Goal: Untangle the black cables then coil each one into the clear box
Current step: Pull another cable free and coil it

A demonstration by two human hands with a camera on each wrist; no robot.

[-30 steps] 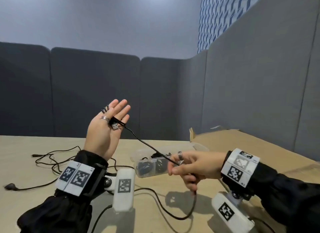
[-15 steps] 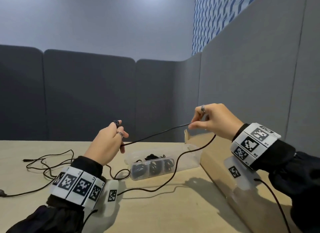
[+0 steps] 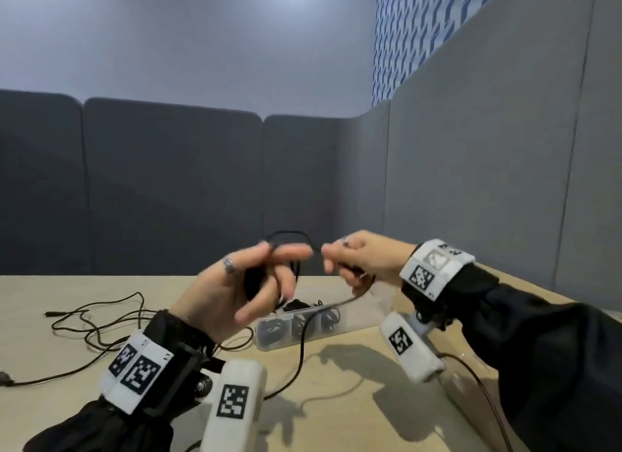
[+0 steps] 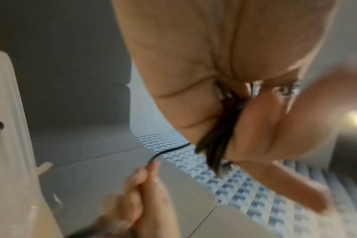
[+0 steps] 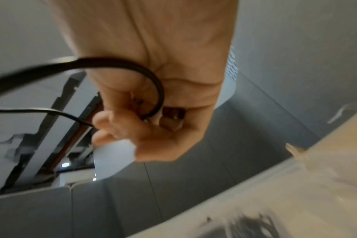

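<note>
- The left hand (image 3: 235, 290) is raised above the table, palm turned toward the head camera, with turns of a black cable (image 3: 289, 238) wound round its fingers; the left wrist view shows a dark bundle of strands wedged between the fingers (image 4: 253, 132).
- The right hand (image 3: 363, 259) is just beside it at the same height, fingers curled, pinching the same cable between thumb and forefinger; the right wrist view shows the cable looping under the palm and into the closed fingers (image 5: 120, 127).
- A short arc of cable bridges the gap between the two hands, which are close but not touching.
- From the right hand the cable drops in front of the clear box (image 3: 356, 320) and trails over the table (image 3: 336, 404) toward the near edge.
- The clear box lies on the table below and behind the hands, with several coiled black cables (image 3: 286, 328) already in its compartments.
- More loose cables (image 3: 87, 320) lie sprawled on the table to the left, well apart from the box.
- Grey partition panels (image 3: 168, 189) enclose the table at the back and right.
- Both wrists carry white bands with black-and-white markers (image 3: 138, 371).
</note>
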